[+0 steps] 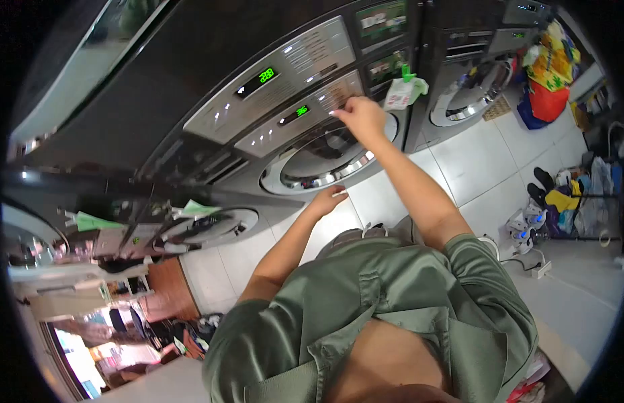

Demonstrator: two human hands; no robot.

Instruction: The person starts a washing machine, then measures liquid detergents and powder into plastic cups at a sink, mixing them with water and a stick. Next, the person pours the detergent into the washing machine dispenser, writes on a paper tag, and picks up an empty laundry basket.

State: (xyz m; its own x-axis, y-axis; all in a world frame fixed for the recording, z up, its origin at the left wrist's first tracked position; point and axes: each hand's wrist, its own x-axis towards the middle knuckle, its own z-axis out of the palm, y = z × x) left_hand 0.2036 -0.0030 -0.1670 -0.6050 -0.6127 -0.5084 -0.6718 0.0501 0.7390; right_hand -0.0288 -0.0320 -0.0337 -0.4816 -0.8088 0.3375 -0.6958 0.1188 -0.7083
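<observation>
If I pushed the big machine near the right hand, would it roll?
Probably not: the big machine looks bulky and boxy, so it's likely heavy. It seems unlikely to roll, since no wheels show. Its round door, being shiny, may feel slick.

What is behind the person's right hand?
Behind the right hand, the lower control panel and round door show; the parts the hand covers cannot be seen.
</observation>
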